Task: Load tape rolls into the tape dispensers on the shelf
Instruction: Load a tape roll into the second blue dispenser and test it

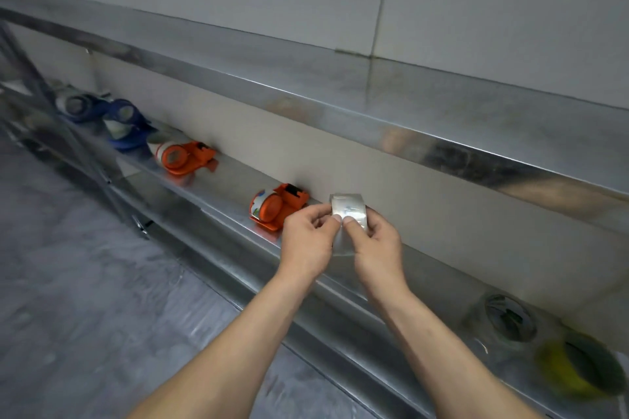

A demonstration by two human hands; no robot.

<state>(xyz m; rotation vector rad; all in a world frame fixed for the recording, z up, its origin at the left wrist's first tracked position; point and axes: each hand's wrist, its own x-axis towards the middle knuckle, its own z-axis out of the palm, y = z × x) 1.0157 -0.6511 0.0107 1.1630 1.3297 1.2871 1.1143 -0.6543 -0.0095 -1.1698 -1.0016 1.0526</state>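
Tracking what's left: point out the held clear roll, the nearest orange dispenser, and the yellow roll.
clear roll (348, 211), head view, outer band.
nearest orange dispenser (272, 208), head view, round side cover.
yellow roll (554, 365), head view, blurred near rim.

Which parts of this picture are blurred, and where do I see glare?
Head view: the left hand, right hand and clear tape roll are fairly sharp; the blue dispensers far left and yellow roll lower right are smeared; the steel shelf edge carries soft reflections.
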